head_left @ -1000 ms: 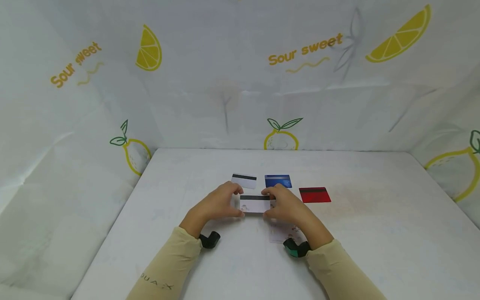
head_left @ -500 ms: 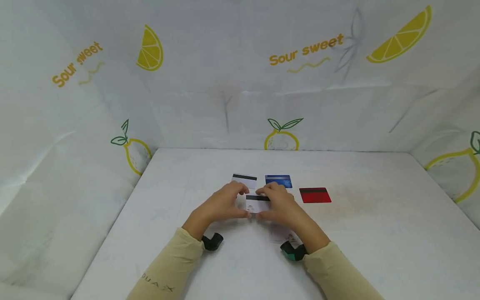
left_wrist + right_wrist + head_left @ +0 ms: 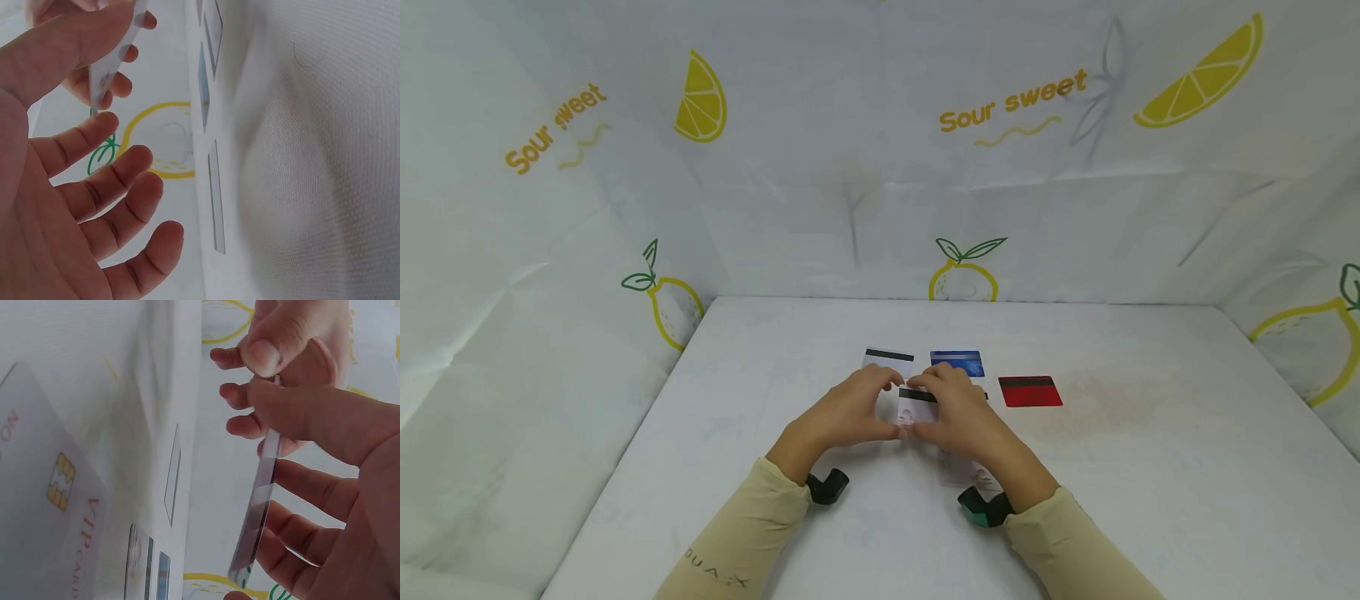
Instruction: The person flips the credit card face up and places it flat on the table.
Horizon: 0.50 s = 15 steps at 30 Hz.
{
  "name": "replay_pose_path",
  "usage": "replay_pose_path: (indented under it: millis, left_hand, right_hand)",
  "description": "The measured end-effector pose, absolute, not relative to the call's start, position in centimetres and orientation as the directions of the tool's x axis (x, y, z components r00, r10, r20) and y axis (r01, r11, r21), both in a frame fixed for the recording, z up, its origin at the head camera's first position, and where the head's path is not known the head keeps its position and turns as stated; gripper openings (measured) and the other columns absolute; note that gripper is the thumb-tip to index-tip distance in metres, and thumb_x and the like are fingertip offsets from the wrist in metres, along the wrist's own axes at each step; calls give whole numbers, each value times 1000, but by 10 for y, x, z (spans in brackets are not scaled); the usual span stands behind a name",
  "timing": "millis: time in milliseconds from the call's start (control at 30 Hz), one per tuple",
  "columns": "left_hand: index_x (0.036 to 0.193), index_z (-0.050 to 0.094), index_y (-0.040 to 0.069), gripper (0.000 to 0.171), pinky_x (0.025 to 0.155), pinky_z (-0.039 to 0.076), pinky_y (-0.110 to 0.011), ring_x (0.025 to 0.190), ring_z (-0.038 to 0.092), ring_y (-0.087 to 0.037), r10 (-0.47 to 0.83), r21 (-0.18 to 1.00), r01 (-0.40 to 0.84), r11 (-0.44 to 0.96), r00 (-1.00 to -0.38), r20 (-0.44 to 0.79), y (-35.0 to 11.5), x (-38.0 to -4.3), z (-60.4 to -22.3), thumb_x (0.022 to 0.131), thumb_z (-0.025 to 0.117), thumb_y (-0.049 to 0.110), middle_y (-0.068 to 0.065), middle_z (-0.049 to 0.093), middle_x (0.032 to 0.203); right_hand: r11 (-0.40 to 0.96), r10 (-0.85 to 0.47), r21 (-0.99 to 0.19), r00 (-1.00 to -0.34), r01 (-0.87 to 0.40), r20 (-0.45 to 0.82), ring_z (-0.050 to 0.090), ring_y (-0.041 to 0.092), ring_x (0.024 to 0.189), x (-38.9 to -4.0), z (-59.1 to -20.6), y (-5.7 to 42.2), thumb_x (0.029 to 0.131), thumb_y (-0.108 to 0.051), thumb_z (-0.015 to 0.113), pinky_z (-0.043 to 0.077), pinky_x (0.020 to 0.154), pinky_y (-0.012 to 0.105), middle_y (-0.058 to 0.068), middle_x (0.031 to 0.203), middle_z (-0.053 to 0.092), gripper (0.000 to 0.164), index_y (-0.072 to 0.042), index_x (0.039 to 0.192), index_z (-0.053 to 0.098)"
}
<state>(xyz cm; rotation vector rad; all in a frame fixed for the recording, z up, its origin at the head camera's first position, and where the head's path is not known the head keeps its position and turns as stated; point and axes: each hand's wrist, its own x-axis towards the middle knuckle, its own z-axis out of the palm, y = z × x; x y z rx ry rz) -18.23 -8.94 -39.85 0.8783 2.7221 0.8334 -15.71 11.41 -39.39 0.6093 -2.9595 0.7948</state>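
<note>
A white card with a black magnetic stripe [image 3: 917, 408] is held between my two hands. My right hand [image 3: 966, 412] grips it, thumb on the near long edge, index finger on the far edge, and hides much of its right part. At its left end are the thumb and index fingertip of my left hand [image 3: 846, 408]. The other left fingers [image 3: 125, 187] spread apart without touching the card. In the right wrist view the card [image 3: 256, 512] is edge-on between the right thumb and fingers.
On the white table lie another white striped card [image 3: 889, 358], a blue card [image 3: 957, 363] and a red card [image 3: 1030, 392]. A translucent VIP card [image 3: 62, 481] with a gold chip lies nearer, under the right wrist. Another striped card [image 3: 134, 562] lies behind the right hand.
The held card has shifted right in my hands. The left hand has followed it right, while the right hand has moved left along it, bringing the fingertips nearly together.
</note>
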Motion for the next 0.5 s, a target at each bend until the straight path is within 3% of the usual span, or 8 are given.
replay_pose_path:
  millis: [233, 500]
  left_hand:
    - [132, 53, 12, 69, 95, 47, -38, 116, 54, -20, 599, 550, 498, 670, -801, -5, -88, -184, -402, 76, 83, 38, -7, 56, 127]
    - [129, 55, 14, 67, 95, 47, -35, 114, 53, -18, 595, 545, 491, 680, -803, -19, -86, -184, -405, 75, 83, 43, -4, 55, 125]
  right_hand:
    - [688, -326, -668, -943, -285, 68, 59, 23, 115, -156, -390, 116, 81, -34, 80, 51, 92, 50, 3, 128, 53, 57, -17, 129, 56]
    - [514, -371, -808, -924, -287, 92, 60, 26, 121, -154, -390, 117, 82, -24, 79, 51, 95, 50, 1, 126, 54, 52, -15, 126, 52]
